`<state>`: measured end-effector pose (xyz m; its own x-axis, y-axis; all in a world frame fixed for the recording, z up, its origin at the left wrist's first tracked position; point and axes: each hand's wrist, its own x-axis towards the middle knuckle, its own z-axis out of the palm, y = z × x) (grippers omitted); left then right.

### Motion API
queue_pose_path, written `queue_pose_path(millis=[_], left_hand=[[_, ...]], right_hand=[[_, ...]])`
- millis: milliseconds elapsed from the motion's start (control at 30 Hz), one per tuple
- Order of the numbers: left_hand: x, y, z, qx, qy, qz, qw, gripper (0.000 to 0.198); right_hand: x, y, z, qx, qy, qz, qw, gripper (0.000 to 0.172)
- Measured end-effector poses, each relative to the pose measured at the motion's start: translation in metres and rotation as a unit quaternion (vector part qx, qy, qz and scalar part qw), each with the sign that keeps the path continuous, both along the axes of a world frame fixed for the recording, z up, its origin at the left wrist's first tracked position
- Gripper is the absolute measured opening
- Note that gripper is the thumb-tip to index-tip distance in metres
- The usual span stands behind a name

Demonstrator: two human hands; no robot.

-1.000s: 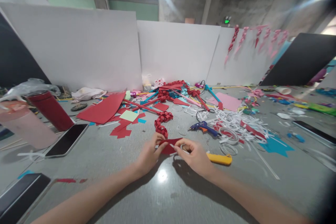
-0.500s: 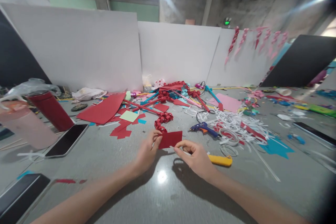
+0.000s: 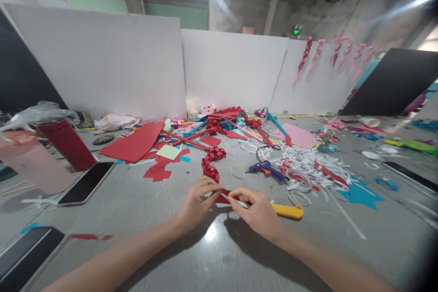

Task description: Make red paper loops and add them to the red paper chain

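Observation:
Both my hands meet low over the grey table (image 3: 219, 255) and pinch a small piece of red paper (image 3: 224, 197) between them. My left hand (image 3: 197, 203) grips its left end with fingers curled. My right hand (image 3: 257, 210) pinches the right end, where a thin white strip also shows between the fingers. Just beyond the paper lies a red paper chain (image 3: 211, 164). A yellow utility knife (image 3: 287, 211) lies right behind my right hand.
A blue glue gun (image 3: 266, 168), tape rolls (image 3: 297, 178) and white paper shreds (image 3: 308, 159) lie to the right. Red paper sheets (image 3: 137, 143) and scraps cover the middle. A phone (image 3: 87, 182), a red flask (image 3: 65, 143) and a pink cup (image 3: 32, 162) stand at left. White boards (image 3: 137, 64) wall off the back.
The red paper stood open and upright in my left hand half a second ago; now it is folded down flat and narrow, pinched by both hands closer together.

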<state>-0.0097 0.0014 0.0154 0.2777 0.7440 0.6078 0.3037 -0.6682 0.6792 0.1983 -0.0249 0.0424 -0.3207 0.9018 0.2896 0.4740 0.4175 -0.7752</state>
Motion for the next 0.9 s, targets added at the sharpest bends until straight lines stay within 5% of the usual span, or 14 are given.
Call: queue_pose_path(millis=[233, 900], left_hand=[[0.004, -0.003, 0.003, -0.086, -0.032, 0.0, 0.996, 0.022], [0.003, -0.007, 0.003, -0.06, 0.01, -0.028, 0.998, 0.017]], right_hand=[[0.005, 0.011, 0.002, -0.03, -0.01, 0.023, 0.999, 0.025], [0.01, 0.015, 0.006, 0.026, -0.101, 0.0, 0.995, 0.016]])
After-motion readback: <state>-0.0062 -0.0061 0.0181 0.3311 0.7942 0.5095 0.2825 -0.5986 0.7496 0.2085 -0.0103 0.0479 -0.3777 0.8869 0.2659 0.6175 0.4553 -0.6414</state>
